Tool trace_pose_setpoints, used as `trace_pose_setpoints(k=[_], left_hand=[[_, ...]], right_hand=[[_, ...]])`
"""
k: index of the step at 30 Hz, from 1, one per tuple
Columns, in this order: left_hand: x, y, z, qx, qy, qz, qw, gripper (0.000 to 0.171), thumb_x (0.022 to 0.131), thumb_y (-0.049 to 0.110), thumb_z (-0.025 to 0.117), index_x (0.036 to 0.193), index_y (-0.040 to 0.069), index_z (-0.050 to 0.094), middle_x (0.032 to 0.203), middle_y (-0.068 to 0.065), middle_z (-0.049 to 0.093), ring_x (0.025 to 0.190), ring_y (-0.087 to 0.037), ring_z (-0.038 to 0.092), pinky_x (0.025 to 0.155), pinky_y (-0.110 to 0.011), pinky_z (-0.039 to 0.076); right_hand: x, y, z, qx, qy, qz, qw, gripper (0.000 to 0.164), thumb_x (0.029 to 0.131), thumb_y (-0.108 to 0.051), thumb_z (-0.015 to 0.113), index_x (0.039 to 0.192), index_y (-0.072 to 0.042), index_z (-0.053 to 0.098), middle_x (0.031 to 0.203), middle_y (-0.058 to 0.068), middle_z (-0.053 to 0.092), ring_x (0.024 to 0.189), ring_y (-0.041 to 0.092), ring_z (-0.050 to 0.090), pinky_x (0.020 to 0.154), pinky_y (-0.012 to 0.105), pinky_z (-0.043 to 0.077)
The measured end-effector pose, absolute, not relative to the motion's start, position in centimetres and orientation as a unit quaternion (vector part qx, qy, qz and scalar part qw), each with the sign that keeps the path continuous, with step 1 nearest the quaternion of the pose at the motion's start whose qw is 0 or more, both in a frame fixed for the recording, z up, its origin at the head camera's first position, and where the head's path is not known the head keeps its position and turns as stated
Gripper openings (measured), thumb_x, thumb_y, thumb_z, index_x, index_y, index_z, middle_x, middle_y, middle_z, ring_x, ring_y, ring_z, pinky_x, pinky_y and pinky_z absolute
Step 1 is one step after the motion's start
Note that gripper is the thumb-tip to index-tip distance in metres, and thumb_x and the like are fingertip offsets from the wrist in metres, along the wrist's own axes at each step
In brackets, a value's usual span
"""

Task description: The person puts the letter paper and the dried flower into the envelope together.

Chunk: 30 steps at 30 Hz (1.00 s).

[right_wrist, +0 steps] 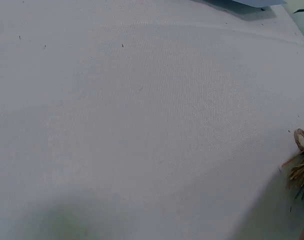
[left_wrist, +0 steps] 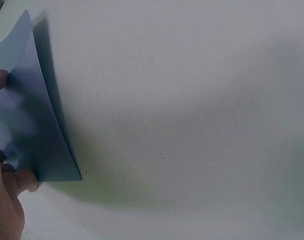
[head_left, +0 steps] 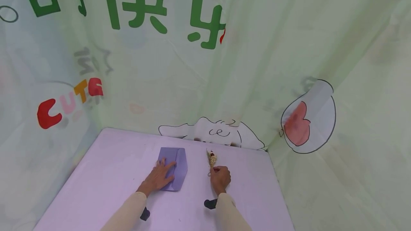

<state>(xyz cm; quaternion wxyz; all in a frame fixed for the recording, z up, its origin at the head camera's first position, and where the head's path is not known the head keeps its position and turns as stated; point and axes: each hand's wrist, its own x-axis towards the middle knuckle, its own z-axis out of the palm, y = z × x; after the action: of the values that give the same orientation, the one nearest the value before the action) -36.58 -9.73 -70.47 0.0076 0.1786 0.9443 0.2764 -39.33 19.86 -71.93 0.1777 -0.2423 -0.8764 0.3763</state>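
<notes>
A purple paper envelope lies on the table, its pointed flap side toward the right. My left hand rests on it with fingers spread. In the left wrist view the envelope casts a shadow along one edge, and part of the left hand touches it. To the right of the envelope, my right hand pinches a small bunch of dried flowers by its stems, blossoms pointing away from me. The right wrist view catches only the cut stems and twine loop at its edge.
A pale lilac-white table spreads under both hands. Hanging fabric with printed characters and drawings encloses it at the back and sides. Dark straps show at both wrists.
</notes>
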Motion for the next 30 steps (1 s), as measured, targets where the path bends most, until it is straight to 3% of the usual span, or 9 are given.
trace_pose_setpoints(k=[13,30], left_hand=[[-36.4,-9.6,-70.1,0.174,0.944,0.281,0.009,0.059,0.103,0.03,0.072,0.157,0.015,0.055,0.164,-0.044,0.035,0.147,-0.07,0.039,0.111,-0.078,0.045],[-36.3,-9.7,-70.1,0.173,0.944,0.282,0.011,0.059,0.103,0.03,0.072,0.158,0.015,0.055,0.165,-0.043,0.035,0.148,-0.069,0.039,0.111,-0.078,0.045]], right_hand=[[-39.5,19.7,-71.4,-0.252,-0.871,0.387,0.17,0.011,0.091,-0.01,0.085,0.088,-0.001,0.08,0.081,0.015,0.076,0.081,0.033,0.07,0.087,0.054,0.051],[-39.5,19.1,-70.5,-0.234,-0.861,0.404,0.2,0.009,0.086,-0.011,0.088,0.083,-0.004,0.083,0.074,0.01,0.076,0.07,0.026,0.069,0.074,0.047,0.052]])
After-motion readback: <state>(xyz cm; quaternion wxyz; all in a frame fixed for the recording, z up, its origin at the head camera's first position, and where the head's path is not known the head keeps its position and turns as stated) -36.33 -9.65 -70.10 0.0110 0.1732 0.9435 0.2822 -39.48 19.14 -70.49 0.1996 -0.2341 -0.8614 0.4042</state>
